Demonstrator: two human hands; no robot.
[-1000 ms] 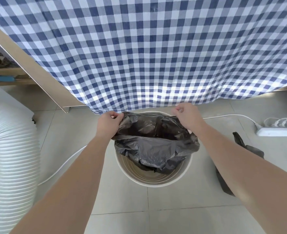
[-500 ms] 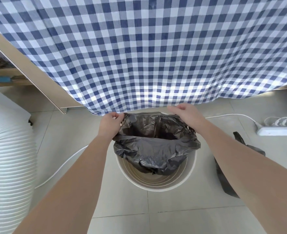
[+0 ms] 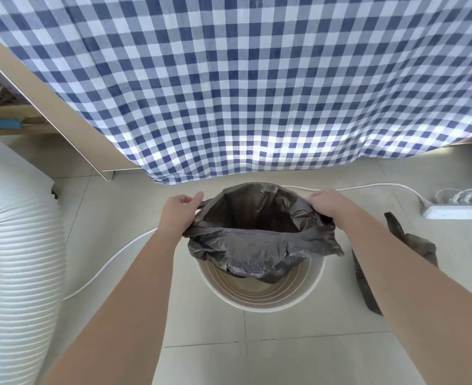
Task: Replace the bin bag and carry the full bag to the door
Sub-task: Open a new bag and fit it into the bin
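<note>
A round white bin (image 3: pixel 259 300) stands on the tiled floor below me. A dark grey bin bag (image 3: pixel 251 245) hangs open above and partly inside it, its mouth spread wide. My left hand (image 3: pixel 177 213) grips the bag's left rim. My right hand (image 3: pixel 327 202) grips the right rim. The bag's bottom dips into the bin; the bin's near inner wall shows bare. Another dark bag (image 3: pixel 412 245) lies flat on the floor to the right, partly hidden by my right forearm.
A blue-and-white checked cloth (image 3: pixel 243 87) hangs over a table just behind the bin. A white ribbed hose (image 3: pixel 18 268) curves down the left side. A white power strip (image 3: pixel 457 211) with plugs and a white cable (image 3: pixel 109 262) lie on the floor.
Both hands have pulled the bag's rim further apart, so its mouth is wider and rounder. The right hand shifted outward to the right.
</note>
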